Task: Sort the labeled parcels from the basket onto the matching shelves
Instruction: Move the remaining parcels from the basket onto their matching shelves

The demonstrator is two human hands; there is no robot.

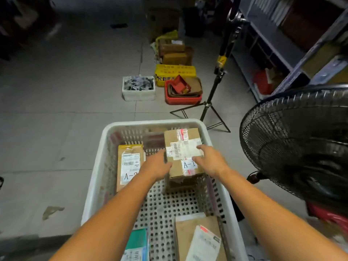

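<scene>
A white perforated basket (98, 153) stands on the floor in front of me. At its far right a cardboard parcel labelled A-1 (180, 140) sits raised on top of another box. My left hand (157, 166) grips the parcel's left side, thumb on its top. My right hand (210, 160) holds its right side, fingers across the shipping label. A flat brown parcel with an "A-" label (128, 162) lies at the basket's left. Nearer me lie a teal packet (136, 242) and a brown envelope under a white packet (203, 243).
A large black fan (297, 146) stands close on the right. A black tripod (207, 106) stands just behind the basket. Metal shelves (293, 49) run along the far right. A white foam box (138, 89), a red crate (182, 93) and a yellow box (175, 72) sit on the floor ahead.
</scene>
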